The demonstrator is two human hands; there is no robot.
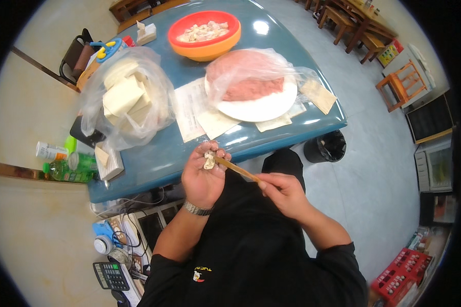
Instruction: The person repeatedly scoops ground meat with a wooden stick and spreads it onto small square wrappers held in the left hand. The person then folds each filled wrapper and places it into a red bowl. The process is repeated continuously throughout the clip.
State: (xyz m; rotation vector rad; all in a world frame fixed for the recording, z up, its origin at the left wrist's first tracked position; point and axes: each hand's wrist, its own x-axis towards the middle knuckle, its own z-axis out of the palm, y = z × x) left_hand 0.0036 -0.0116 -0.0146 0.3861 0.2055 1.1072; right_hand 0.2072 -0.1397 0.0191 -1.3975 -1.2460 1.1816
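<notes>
My left hand (206, 176), palm up with fingers curled, cradles a small folded wonton (209, 161). In my right hand (284, 193) is a thin flat wooden stick (236, 168), its far end touching the wonton or the fingers beside it. Beyond my hands lies a white plate (251, 109) with a large mound of pink minced meat (253, 90), partly covered by clear plastic. To its left, an opened plastic bag (161, 110) holds stacks of pale square wrappers (123, 97). Behind them stands an orange bowl (206, 50) with a red one (176, 28) in it, containing several finished wontons (205, 31).
Papers (188, 115) lie under the plate on the blue-green table (225, 138). A tissue pack (109, 162) and green bottles (69, 171) are at the left edge. A black bin (325, 148) stands on the floor right of the table. A calculator (111, 276) sits lower left.
</notes>
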